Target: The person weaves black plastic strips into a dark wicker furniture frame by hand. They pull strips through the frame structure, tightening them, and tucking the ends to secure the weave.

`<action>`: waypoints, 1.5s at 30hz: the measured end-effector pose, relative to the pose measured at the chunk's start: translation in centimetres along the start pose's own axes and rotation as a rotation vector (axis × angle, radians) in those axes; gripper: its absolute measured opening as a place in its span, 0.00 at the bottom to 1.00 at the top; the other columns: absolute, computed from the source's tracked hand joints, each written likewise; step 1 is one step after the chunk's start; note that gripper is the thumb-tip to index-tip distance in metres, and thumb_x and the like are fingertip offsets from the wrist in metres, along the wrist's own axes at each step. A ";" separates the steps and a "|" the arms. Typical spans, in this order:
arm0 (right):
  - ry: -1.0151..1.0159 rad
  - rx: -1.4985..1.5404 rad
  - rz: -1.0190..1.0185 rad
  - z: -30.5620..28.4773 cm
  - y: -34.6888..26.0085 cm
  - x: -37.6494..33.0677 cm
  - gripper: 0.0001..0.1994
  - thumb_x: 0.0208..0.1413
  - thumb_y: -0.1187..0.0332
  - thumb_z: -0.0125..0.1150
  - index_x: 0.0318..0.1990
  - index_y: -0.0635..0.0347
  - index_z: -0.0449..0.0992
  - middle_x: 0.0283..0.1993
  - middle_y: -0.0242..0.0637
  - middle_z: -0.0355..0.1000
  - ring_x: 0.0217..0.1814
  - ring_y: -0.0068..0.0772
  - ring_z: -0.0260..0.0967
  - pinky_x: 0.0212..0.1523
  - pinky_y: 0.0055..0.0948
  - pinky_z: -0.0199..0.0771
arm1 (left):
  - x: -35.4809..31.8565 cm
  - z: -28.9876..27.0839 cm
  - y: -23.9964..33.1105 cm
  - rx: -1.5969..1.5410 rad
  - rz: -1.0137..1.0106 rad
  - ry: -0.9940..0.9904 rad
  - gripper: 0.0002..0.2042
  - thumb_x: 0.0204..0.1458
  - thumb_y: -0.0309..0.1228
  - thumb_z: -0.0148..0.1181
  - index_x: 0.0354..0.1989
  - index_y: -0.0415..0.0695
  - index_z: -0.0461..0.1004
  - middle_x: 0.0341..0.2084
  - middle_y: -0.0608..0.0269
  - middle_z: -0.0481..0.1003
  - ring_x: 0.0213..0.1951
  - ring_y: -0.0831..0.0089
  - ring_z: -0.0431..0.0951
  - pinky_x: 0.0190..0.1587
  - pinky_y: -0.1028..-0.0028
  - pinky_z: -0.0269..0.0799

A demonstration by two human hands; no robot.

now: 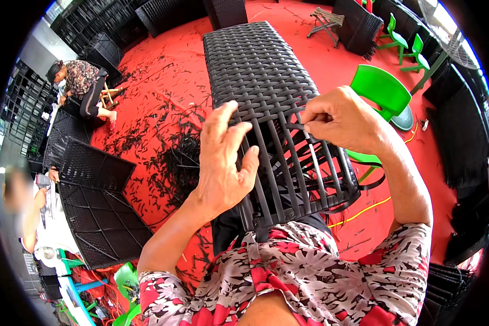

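Note:
A black woven panel piece (261,70) stretches away from my lap, its far part covered in tight weave. Toward me, bare parallel bars (288,179) show with gaps between them. My right hand (346,120) pinches a flat black strip (295,126) just below the last woven row, on the right side. Over the left edge of the piece, my left hand (223,157) has its fingers spread, with the fingertips close to the weave's end; whether they touch it I cannot tell. A loose strip (372,182) curls out beside the frame's near right corner.
A green chair (381,92) stands close on the right. Black strip scraps (182,163) litter the red floor (163,70). At left, one person (79,84) bends over work; another holds a power tool (43,182) by dark woven panels (100,201). A yellow cable (364,211) lies right.

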State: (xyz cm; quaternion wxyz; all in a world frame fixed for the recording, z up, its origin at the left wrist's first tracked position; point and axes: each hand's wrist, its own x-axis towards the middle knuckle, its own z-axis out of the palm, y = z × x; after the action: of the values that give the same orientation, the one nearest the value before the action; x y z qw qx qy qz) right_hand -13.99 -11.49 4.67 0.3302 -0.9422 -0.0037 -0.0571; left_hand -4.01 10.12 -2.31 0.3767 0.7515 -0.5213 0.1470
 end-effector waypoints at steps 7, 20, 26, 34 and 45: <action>-0.048 -0.253 -0.254 1.5 -0.3 1.9 0.08 0.36 0.72 0.51 0.17 0.67 0.74 0.17 0.52 0.67 0.24 0.54 0.69 0.29 0.45 0.69 | 1.8 -0.2 1.2 0.258 0.090 -0.304 0.09 0.48 0.29 0.59 0.35 0.38 0.76 0.62 0.47 0.56 0.64 0.43 0.50 0.65 0.53 0.45; 0.140 0.037 -0.325 2.8 0.9 2.8 0.08 0.48 0.71 0.60 0.35 0.64 0.78 0.28 0.43 0.74 0.30 0.39 0.73 0.33 0.35 0.70 | 3.5 -0.4 -0.5 -0.180 -0.170 -0.227 0.04 0.43 0.25 0.64 0.26 0.38 0.78 0.55 0.56 0.68 0.61 0.59 0.62 0.63 0.64 0.53; -0.084 0.675 -0.125 3.2 -1.4 3.1 0.10 0.56 0.68 0.58 0.37 0.67 0.79 0.24 0.34 0.73 0.24 0.23 0.70 0.25 0.24 0.71 | 5.5 -5.5 0.0 -0.562 -0.196 -0.035 0.07 0.53 0.25 0.58 0.25 0.36 0.77 0.52 0.57 0.68 0.52 0.71 0.68 0.52 0.73 0.63; 0.067 0.266 -0.079 2.8 -2.1 3.1 0.08 0.47 0.72 0.60 0.31 0.69 0.76 0.20 0.38 0.71 0.20 0.25 0.68 0.22 0.28 0.68 | 0.8 -3.7 -0.5 -0.081 -0.099 -0.026 0.09 0.49 0.26 0.61 0.38 0.40 0.72 0.54 0.53 0.64 0.54 0.57 0.65 0.58 0.62 0.59; -0.135 -0.252 -0.408 3.9 -2.4 4.3 0.06 0.36 0.74 0.53 0.21 0.65 0.76 0.20 0.53 0.70 0.26 0.53 0.72 0.29 0.41 0.73 | -0.2 -2.2 -0.9 0.188 0.032 -0.305 0.09 0.46 0.29 0.57 0.30 0.36 0.76 0.61 0.46 0.55 0.62 0.41 0.51 0.63 0.48 0.45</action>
State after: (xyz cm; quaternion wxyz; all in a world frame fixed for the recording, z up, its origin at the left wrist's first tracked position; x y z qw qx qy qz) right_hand -9.45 -7.33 3.59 0.1910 -0.9573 -0.2087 -0.0595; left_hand -2.89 11.99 -1.37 0.2188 0.7887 -0.5682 0.0853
